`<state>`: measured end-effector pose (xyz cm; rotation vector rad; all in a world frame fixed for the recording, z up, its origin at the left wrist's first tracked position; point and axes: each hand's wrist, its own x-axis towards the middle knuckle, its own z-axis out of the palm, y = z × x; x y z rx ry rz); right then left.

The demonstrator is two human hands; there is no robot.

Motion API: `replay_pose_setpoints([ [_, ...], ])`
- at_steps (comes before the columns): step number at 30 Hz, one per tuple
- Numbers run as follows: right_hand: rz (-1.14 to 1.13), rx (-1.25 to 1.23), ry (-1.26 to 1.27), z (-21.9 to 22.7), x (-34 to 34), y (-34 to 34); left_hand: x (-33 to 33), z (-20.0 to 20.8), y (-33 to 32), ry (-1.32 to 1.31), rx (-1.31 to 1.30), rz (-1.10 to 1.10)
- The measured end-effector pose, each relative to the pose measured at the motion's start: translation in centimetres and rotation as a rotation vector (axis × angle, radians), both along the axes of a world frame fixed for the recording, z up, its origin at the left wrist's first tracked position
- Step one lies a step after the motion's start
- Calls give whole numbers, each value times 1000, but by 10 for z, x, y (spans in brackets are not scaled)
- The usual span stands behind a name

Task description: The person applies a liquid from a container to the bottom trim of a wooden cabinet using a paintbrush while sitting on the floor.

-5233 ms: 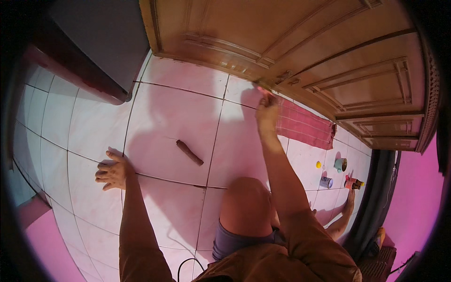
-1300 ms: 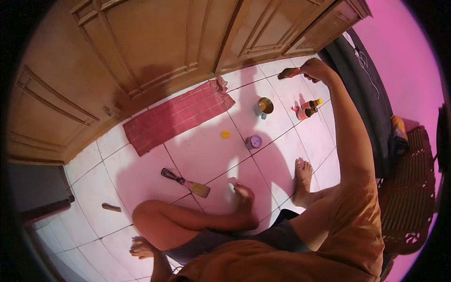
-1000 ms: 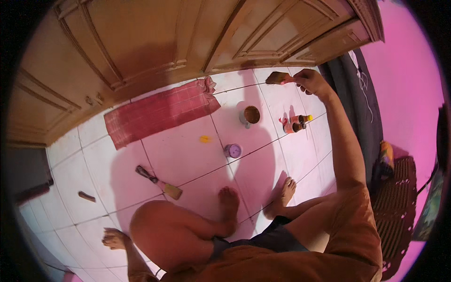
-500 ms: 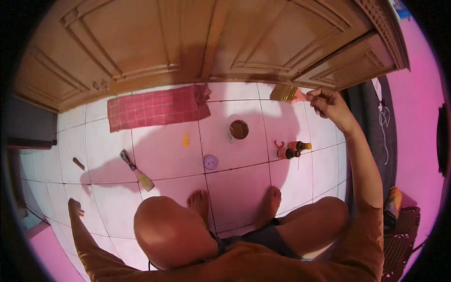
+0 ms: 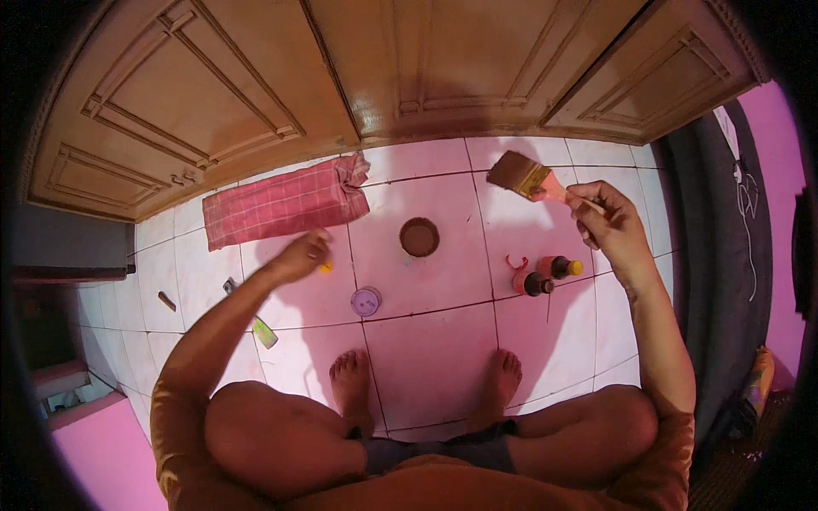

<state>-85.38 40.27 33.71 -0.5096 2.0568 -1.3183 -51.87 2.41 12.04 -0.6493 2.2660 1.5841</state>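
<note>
My right hand (image 5: 609, 223) grips a wide paintbrush (image 5: 520, 175) by its pinkish handle. The dark bristles point left toward the cabinet's base, above the tiles. My left hand (image 5: 298, 256) hovers left of a mug (image 5: 419, 238) of brown liquid, fingers loosely bent and apart, with nothing visible in them. Just beyond the fingertips a yellow patch (image 5: 326, 266) shows on the floor. Below that hand lies a round lilac lid (image 5: 366, 301). My left forearm partly covers a scraper (image 5: 265, 333) with a yellow-green end.
A wooden cabinet (image 5: 375, 68) spans the far side. Before it lies a red checked cloth (image 5: 281, 206). Two small dark bottles (image 5: 560, 267) stand or lie right of the mug, beside a red ring-like scrap (image 5: 515, 262). A short brown stick (image 5: 167, 301) lies far left.
The brush in my right hand has come away from the cabinet's base toward me. My left hand has swung from the lower left to near the mug. The view has shifted.
</note>
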Motion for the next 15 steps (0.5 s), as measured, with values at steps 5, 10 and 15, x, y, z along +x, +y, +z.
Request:
replay_pose_setpoints([
  [5, -25, -37, -41, -6, -12, 3, -49, -11, 89, -77, 31, 24],
  [10, -69, -39, -68, -19, -25, 4, -66, -15, 104, -36, -66, 38],
  [15, -75, -75, -129, -23, -27, 3, -76, -22, 104, 39, -80, 41],
])
